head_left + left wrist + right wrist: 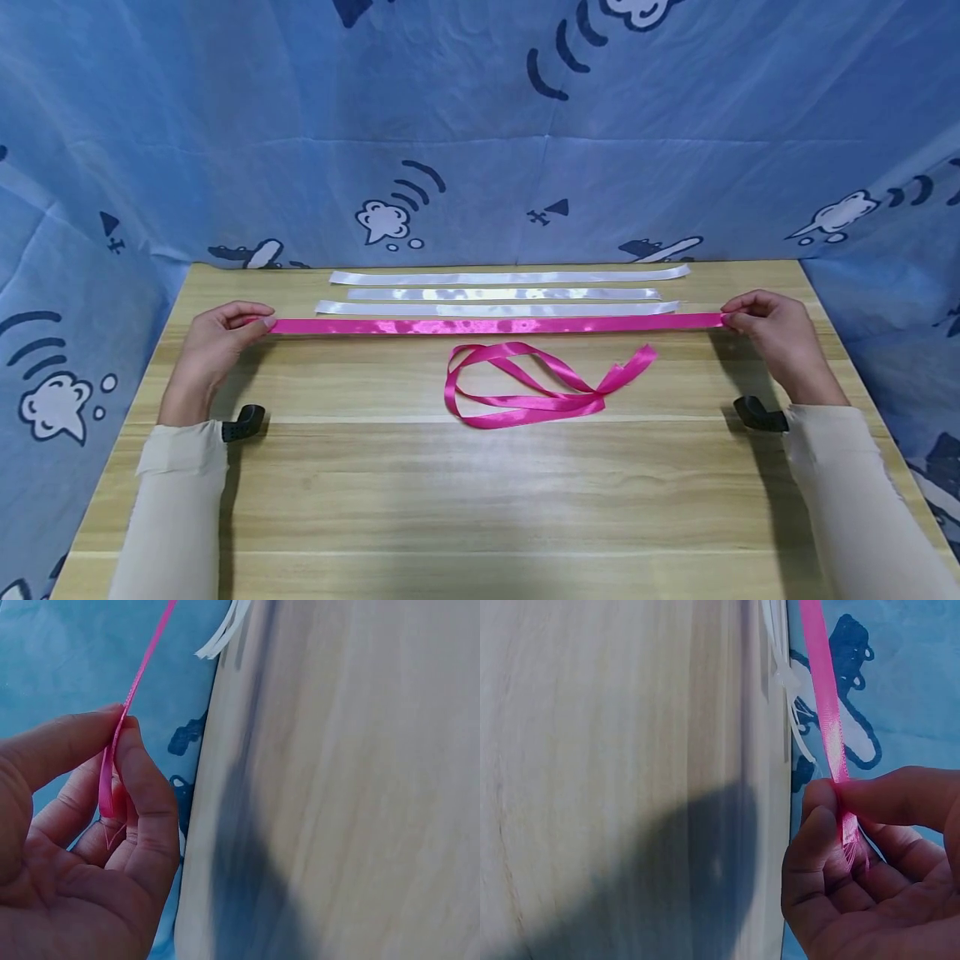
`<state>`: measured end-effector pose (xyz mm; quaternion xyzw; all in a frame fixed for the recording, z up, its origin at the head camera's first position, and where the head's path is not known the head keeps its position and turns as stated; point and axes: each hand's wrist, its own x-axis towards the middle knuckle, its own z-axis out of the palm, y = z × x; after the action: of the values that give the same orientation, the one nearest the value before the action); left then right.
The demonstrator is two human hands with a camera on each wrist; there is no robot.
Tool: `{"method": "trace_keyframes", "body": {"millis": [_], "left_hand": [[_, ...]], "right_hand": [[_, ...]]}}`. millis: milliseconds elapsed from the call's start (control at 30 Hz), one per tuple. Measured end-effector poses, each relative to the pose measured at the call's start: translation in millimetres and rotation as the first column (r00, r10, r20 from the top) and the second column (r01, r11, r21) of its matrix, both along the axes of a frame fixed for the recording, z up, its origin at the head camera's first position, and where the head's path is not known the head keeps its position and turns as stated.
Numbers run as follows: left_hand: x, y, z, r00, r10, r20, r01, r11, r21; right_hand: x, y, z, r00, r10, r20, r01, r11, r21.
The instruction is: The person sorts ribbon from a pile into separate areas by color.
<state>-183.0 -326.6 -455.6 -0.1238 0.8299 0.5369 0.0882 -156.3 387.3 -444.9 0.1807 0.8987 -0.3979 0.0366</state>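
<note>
A pink satin ribbon (495,326) stretches straight and taut from one hand to the other, above the table. My left hand (217,346) pinches its left end between thumb and fingertips, and a short tail hangs inside the palm in the left wrist view. At the other end my right hand (780,337) pinches the ribbon; its frayed tip pokes out below the thumb in the right wrist view. Just beyond the ribbon lie three white ribbons, a far one (510,278), a middle one (502,294) and a near one (495,309), roughly parallel to it.
On the wooden table (360,492), a second pink ribbon (525,408) lies in loose loops nearer to me. A blue patterned cloth (465,100) hangs behind the table and along both sides. Black wrist mounts stick out beside the sleeves (180,500).
</note>
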Motion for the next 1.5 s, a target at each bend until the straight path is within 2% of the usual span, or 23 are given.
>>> {"method": "trace_keyframes", "body": {"millis": [133, 367, 567, 833, 1267, 1500], "left_hand": [[-1.4, 1.5, -2.6, 1.0, 0.001, -0.002, -0.001, 1.0, 0.003], [-4.6, 5.9, -4.9, 1.0, -0.013, -0.006, 0.013, 0.999, -0.041], [-7.8, 7.4, -6.4, 1.0, -0.015, 0.019, 0.016, 0.998, -0.061], [-11.2, 6.1, -12.4, 1.0, -0.024, 0.016, 0.025, 0.998, -0.056], [-12.3, 10.2, -16.0, 0.999, -0.03, 0.018, 0.031, 0.996, -0.085], [-14.4, 13.4, -18.6, 1.0, -0.011, 0.028, 0.014, 0.994, -0.109]], "right_hand": [[-0.8, 0.5, -1.8, 1.0, 0.004, 0.015, -0.004, 1.0, -0.001], [-2.0, 0.8, -3.5, 1.0, -0.005, 0.03, 0.004, 1.0, 0.026], [-3.5, -0.4, -4.0, 0.999, -0.015, 0.042, 0.013, 0.999, 0.053], [-3.6, 0.2, -5.4, 0.998, -0.03, 0.056, 0.028, 0.999, 0.038], [-2.9, 2.8, -9.0, 0.996, -0.048, 0.069, 0.045, 0.998, 0.043], [-2.7, 4.7, -10.2, 0.996, -0.056, 0.066, 0.054, 0.998, 0.036]]}}
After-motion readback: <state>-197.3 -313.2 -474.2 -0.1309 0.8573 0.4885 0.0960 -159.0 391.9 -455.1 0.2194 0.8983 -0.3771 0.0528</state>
